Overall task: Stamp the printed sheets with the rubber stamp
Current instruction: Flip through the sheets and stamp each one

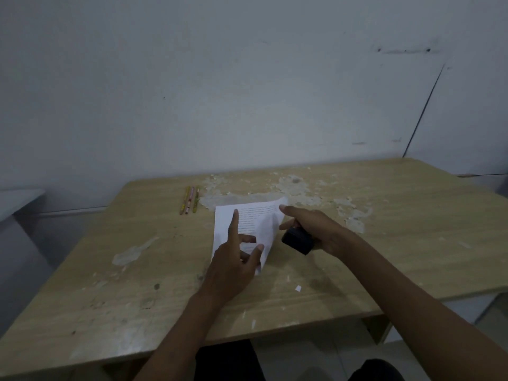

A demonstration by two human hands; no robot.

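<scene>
White printed sheets [251, 221] lie in the middle of the wooden table [398, 237], with the top sheet's right edge curled upward. My left hand [233, 259] rests over the sheets' near part, index finger stretched out on the paper and the other fingers spread. My right hand [313, 229] sits just right of the sheets and grips a black rubber stamp [297, 240], tilted with its base toward the paper. That hand's index finger touches the lifted right edge of the top sheet.
Three pencils [189, 200] lie side by side at the far left of the sheets. The tabletop is worn, with peeled pale patches [297, 188] near the back and a small white paper scrap [297, 288] near the front. A wall rises directly behind the table.
</scene>
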